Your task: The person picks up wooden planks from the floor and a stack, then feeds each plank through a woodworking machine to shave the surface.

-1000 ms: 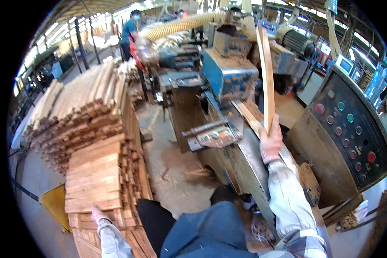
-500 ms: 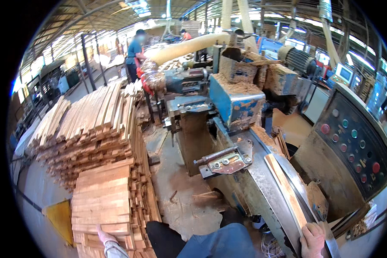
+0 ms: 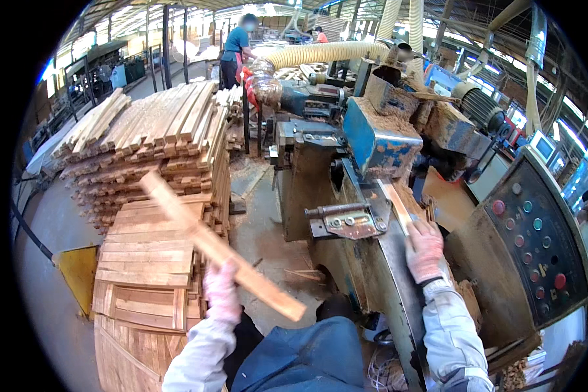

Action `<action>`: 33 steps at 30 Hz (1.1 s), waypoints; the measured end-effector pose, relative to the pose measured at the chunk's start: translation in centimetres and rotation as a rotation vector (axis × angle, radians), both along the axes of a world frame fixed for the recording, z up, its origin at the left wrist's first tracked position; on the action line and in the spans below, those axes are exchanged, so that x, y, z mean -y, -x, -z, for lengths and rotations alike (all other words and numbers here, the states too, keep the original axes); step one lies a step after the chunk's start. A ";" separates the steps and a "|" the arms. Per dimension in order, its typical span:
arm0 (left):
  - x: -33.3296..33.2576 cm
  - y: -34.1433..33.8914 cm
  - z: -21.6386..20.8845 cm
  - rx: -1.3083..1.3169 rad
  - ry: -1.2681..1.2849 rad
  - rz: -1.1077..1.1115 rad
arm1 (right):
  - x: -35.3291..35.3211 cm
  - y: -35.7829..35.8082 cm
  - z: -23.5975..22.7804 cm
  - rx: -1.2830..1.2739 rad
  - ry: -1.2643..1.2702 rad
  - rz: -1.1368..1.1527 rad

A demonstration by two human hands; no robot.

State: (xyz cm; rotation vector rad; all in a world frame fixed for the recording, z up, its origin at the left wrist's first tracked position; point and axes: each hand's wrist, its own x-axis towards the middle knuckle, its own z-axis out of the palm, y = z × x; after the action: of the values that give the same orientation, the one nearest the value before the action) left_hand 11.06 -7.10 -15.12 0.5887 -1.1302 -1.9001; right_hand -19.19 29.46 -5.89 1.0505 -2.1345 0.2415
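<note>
One wooden slat (image 3: 219, 245), tilted and blurred, is pinched in the left hand (image 3: 222, 293) near the plank stack (image 3: 147, 247); a second slat (image 3: 394, 204) lies on the machine bed (image 3: 398, 268), apparently gripped by the right hand (image 3: 426, 251). Uneven pressure could skew it; a loose swing could hit the stack.

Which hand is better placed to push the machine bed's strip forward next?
Likely the right hand: it's on that strip, while the left hand holds a wooden slat away from the bed.

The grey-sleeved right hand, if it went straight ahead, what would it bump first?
Beyond the pale wooden strip at the right hand, probably the blue, sawdust-topped metal box, though depth is unclear.
</note>
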 end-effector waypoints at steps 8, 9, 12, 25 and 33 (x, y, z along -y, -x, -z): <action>-18.3 9.2 -6.1 -0.174 -0.130 0.536 | 1.7 -21.0 -4.9 0.572 -0.116 0.064; -19.0 8.8 -6.6 -0.100 -0.151 0.812 | -2.3 -21.7 -2.9 0.524 -0.037 0.096; -19.7 8.1 -6.3 -0.142 -0.101 0.981 | -11.5 -26.9 -1.9 0.630 -0.005 0.381; 4.0 -3.7 7.5 0.184 -0.078 -0.130 | -13.6 -20.2 3.8 0.447 0.532 0.441; 20.4 -18.1 14.1 0.472 -0.151 -0.772 | -2.7 -1.0 4.5 0.370 0.529 0.314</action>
State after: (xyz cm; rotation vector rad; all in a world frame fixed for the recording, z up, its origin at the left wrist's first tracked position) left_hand 29.13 -27.46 -29.21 1.3825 -0.8463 -1.1988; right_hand -18.23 32.12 -10.35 0.3775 -2.3272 0.8461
